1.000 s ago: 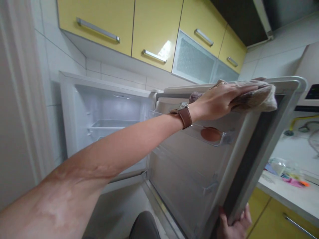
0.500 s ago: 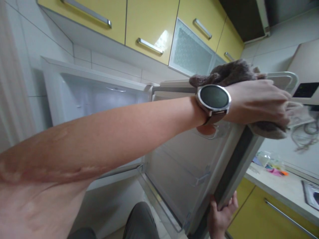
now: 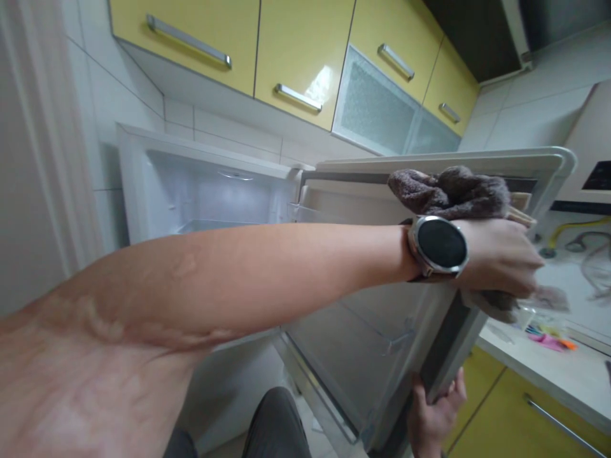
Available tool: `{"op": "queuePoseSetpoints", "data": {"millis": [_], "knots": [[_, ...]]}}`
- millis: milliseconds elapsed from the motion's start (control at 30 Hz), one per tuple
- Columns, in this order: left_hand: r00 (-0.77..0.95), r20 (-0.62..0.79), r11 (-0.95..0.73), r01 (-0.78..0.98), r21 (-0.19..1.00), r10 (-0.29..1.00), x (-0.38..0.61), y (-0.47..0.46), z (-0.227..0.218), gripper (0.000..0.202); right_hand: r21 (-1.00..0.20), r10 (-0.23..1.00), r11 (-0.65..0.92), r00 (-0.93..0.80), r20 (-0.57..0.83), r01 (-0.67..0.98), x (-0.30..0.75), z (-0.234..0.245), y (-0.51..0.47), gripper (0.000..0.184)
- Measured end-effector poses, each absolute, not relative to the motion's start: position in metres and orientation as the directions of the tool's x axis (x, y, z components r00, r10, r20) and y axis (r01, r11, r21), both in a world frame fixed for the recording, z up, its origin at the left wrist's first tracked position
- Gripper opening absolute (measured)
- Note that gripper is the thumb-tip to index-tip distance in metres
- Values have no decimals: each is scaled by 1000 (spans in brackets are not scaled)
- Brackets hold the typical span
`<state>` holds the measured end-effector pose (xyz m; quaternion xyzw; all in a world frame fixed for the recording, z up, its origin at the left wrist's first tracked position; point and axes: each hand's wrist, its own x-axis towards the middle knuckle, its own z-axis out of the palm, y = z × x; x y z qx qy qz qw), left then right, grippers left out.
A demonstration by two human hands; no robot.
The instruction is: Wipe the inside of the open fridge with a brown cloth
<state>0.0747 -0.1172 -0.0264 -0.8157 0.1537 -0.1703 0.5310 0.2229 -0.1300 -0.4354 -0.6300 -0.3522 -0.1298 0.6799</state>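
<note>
- Two hands are busy: the left hand is clamped on a brown cloth at the fridge door top corner.
- Door's lower edge is gripped by the right hand.
- Cloth could probably get dropped if that bunched grip loosens.

Cloth: brown, fluffy, bunched over the door's outer edge.
Fridge door: white, swung open, shelves bare.
</note>
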Motion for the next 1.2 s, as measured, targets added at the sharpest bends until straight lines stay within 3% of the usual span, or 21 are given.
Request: {"op": "queuePoseSetpoints", "data": {"millis": [100,233,400,533,700,767,933,1067,1200], "knots": [[878,231,-492,-6,-871,-419,57,-111,6,34,-800,258,163,758,599,577,221,-433,-130,123],[882,373,-654,103,-750,-289,35,-94,45,45,-824,259,134,783,566,551,218,-431,-132,127],[836,486,-777,122,-617,-255,12,-59,44,51,-813,276,150,765,581,563,218,-430,-133,125],[825,562,-799,294,-524,-65,-24,-19,31,54,-815,280,118,769,575,567,221,-427,-133,125],[657,639,-656,692,-301,400,-97,46,16,55,-831,296,142,778,554,538,224,-432,-131,129],[563,638,-555,795,-245,525,-130,66,10,53,-840,295,159,787,542,519,225,-437,-131,130],[168,775,-345,936,69,609,-200,84,-1,43,-864,280,182,818,503,470,222,-452,-132,131],[-110,734,-215,918,334,670,-229,91,-3,47,-865,235,155,832,502,478,218,-456,-137,131],[-143,660,-229,867,443,738,-222,108,-9,44,-872,250,134,835,490,471,214,-449,-140,136]]}}
